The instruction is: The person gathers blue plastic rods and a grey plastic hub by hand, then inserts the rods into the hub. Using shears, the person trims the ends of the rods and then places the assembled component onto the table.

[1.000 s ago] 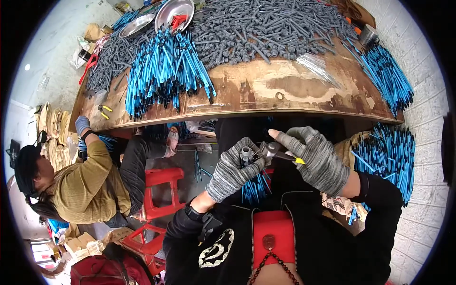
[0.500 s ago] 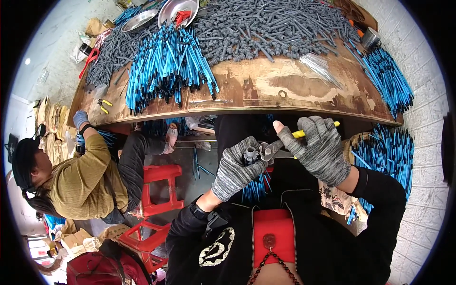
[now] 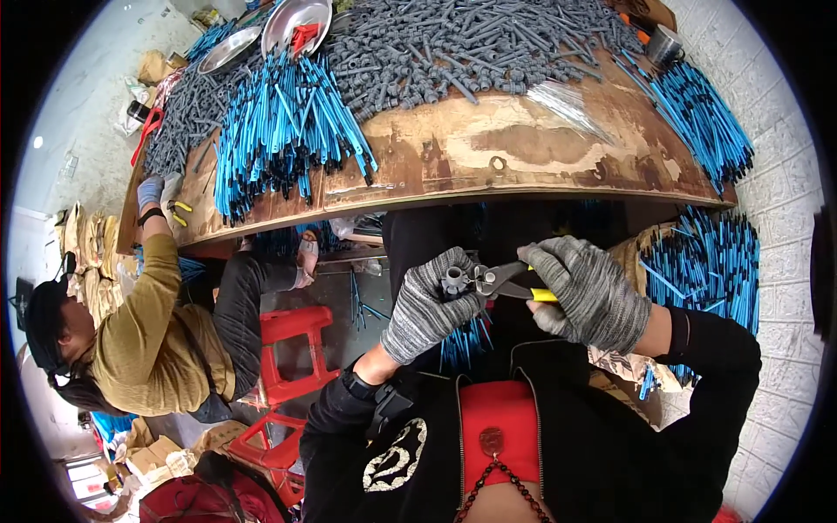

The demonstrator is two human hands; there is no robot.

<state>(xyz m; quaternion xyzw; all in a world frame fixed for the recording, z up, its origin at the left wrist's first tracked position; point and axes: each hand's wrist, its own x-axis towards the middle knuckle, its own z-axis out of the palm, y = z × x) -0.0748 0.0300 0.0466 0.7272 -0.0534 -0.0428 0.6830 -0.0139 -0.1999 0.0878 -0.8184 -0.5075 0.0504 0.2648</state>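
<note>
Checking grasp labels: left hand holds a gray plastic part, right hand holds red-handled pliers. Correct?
Not quite: the pliers' visible handle is yellow, not red, as the head view shows. The left hand does hold a gray plastic part, and the right hand holds the pliers.

And here's your fitting [image 3: 453,276], a small grey piece with a round, hollow mouth turned up toward you and a knobbly collar about it, sitting upright in the grip of your left hand [image 3: 434,307], its lower part hidden by your glove. Right up against it come your pliers [image 3: 514,283], grey metal with yellow handles, lying almost level, nose pointing left, grips tucked into your right hand [image 3: 586,292]! The nose meets the fitting's right side; whether it bites there, you can't tell, with your left fingers so close.
</note>
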